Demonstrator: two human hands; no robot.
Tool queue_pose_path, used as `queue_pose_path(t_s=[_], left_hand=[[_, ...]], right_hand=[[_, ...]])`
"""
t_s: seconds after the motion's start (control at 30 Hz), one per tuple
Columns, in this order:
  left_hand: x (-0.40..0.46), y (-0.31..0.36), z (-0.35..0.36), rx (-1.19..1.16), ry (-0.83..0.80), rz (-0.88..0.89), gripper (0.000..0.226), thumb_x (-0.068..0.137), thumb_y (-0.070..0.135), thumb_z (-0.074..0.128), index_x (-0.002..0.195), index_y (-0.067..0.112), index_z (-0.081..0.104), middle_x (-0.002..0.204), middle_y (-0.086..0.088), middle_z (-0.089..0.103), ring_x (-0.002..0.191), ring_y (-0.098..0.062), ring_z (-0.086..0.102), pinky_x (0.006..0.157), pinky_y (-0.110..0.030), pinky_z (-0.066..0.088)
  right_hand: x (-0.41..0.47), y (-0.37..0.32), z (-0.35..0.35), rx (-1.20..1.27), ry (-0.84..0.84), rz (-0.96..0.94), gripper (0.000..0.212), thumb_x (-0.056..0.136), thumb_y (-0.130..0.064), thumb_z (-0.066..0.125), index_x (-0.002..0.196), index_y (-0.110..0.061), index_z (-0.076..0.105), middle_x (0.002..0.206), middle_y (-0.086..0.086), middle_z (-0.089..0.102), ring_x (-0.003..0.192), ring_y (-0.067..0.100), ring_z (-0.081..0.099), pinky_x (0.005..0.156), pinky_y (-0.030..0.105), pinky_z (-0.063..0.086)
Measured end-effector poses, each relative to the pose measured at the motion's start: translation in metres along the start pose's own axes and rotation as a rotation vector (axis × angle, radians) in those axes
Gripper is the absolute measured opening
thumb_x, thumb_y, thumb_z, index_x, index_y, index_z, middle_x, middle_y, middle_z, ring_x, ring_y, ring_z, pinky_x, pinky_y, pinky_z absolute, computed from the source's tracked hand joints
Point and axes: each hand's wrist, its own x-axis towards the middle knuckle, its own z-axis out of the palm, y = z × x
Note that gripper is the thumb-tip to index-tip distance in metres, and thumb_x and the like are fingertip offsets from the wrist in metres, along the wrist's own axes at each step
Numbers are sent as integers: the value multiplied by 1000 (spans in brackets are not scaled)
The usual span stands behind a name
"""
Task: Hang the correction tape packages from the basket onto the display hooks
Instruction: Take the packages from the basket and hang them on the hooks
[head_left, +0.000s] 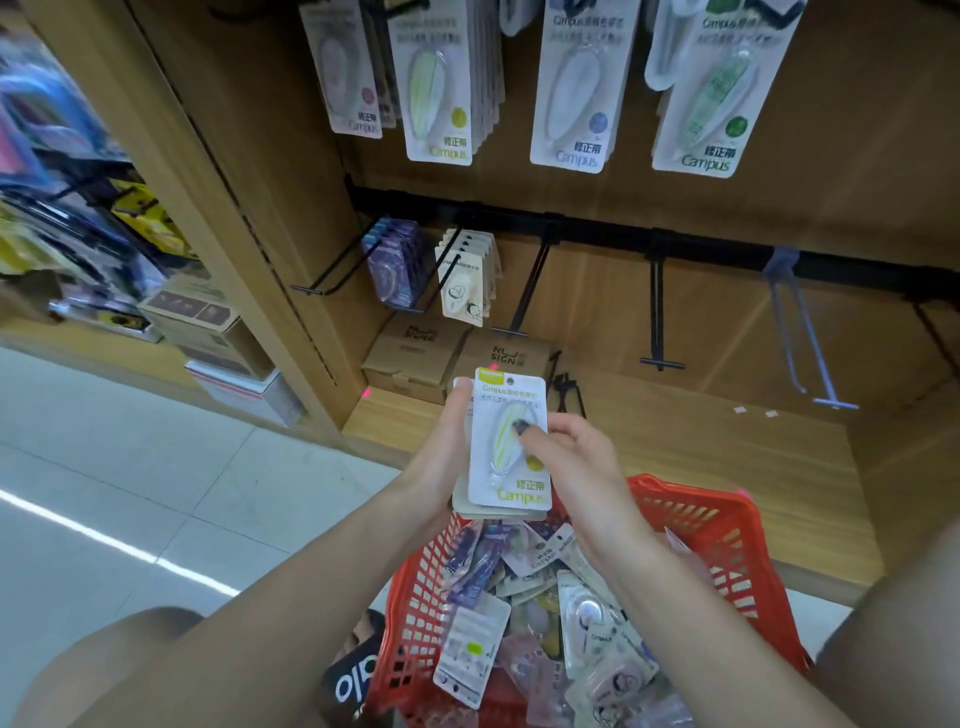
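Fingers (524, 431) of the right hand (576, 467) are pinching the front of a yellow-green correction tape package (511, 441), while the left hand (441, 457) is gripping a small stack of packages (483, 512) behind it, above the red basket (727, 525). The card is looking light and stiff, its blister slippery, so gripping the edges seems safest. Empty hooks (657, 322) are waiting at twelve o'clock.

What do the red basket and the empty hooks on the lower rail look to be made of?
Red basket: likely moulded plastic, with a uniform glossy colour and slotted lattice walls. Empty hooks: probably metal wire with a black matte coating, being thin, straight and rigid; one looks pale grey-blue.
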Motion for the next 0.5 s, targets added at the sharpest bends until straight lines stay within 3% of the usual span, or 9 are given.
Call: queue_pose_path(t_s=[0.07, 0.17, 0.27, 0.37, 0.4, 0.5], left_hand=[[0, 0, 0, 17, -1, 7, 66, 99, 73, 43, 137, 24, 66, 123, -16, 75, 111, -38, 73, 102, -56, 55], [-1, -4, -5, 41, 30, 13, 66, 92, 54, 74, 146, 23, 54, 125, -17, 74, 110, -41, 74, 100, -61, 55], [0, -3, -12, 22, 54, 22, 66, 91, 50, 76, 146, 22, 53, 124, -14, 75, 108, -38, 75, 98, -60, 57], [0, -1, -18, 34, 74, 29, 59, 91, 51, 74, 141, 24, 58, 119, -11, 77, 104, -34, 77, 91, -51, 62], [0, -1, -20, 40, 75, 27, 55, 91, 52, 73, 139, 26, 60, 117, -9, 78, 102, -33, 77, 84, -46, 63], [-1, 4, -24, 50, 50, 41, 38, 99, 50, 62, 129, 29, 70, 114, -5, 79, 99, -28, 78, 70, -35, 63]], right_hand=[[3, -1, 4, -53, 4, -5, 17, 96, -22, 74, 112, -19, 70, 98, 9, 79, 86, 21, 79, 63, 31, 64], [6, -1, 5, -175, -68, -52, 19, 96, -27, 72, 113, -33, 73, 93, 17, 72, 89, 25, 78, 72, 38, 63], [8, 1, 0, -131, -197, -5, 27, 100, -28, 64, 121, -40, 74, 105, -3, 78, 100, 13, 77, 73, 24, 61], [14, 5, -2, -102, -185, 51, 31, 104, -25, 52, 123, -36, 75, 120, -5, 77, 115, 16, 72, 98, 38, 56], [16, 7, -2, -108, -166, 57, 33, 105, -25, 50, 121, -37, 75, 121, -6, 77, 117, 17, 71, 101, 41, 55], [15, 7, -1, -99, -187, 71, 40, 101, -17, 47, 114, -39, 77, 117, -9, 77, 106, 12, 74, 81, 29, 58]])
